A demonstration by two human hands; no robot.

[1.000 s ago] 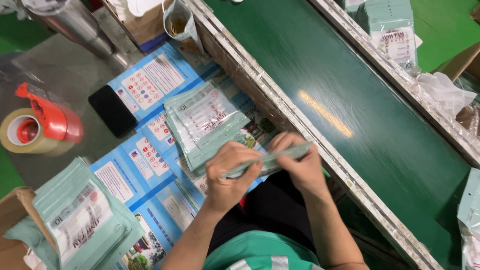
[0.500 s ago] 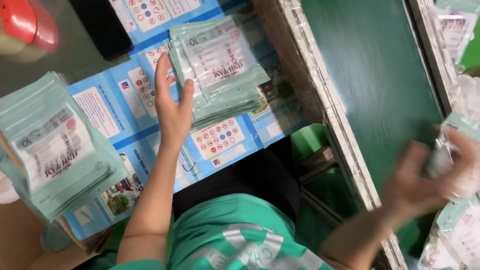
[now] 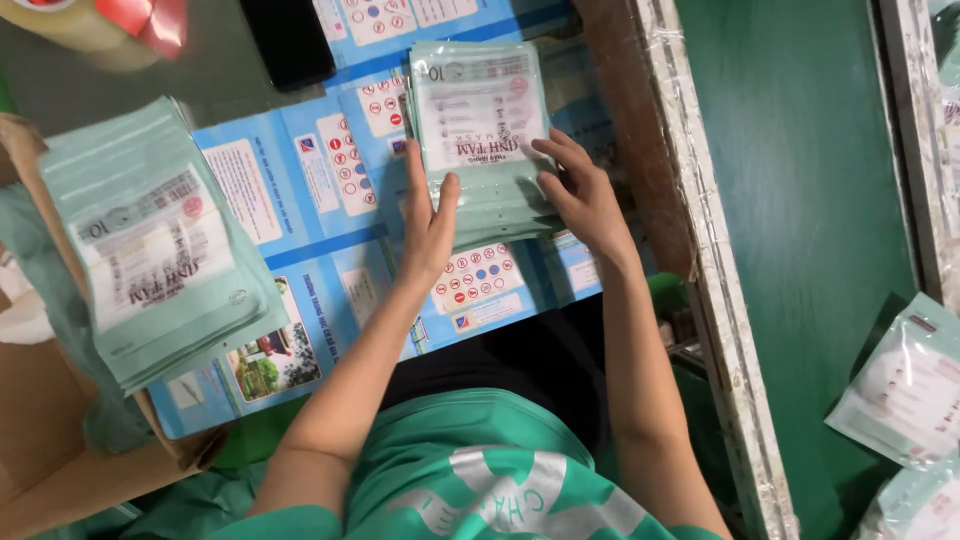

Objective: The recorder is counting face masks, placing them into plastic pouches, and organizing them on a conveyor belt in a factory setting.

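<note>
On the counter, near its far edge and just beside the wooden rail along its right side, a stack of pale green sealed packets is lying on blue printed sheets. The person's left hand is pressing flat against the stack's left edge, its fingers stretched out and released, grasping nothing. The right hand is resting on the stack's right side, its fingers spread and slightly bent over the top packet, touching it without clenching. Both hands are bracketing the stack between them.

At the counter's left edge, a second, fanned stack of the same packets is sitting on a cardboard box. A black phone is lying at the far edge, with a tape roll in a red holder in the far left corner. Beyond the rail, a green belt is running alongside, and loose packets are lying at its near right.
</note>
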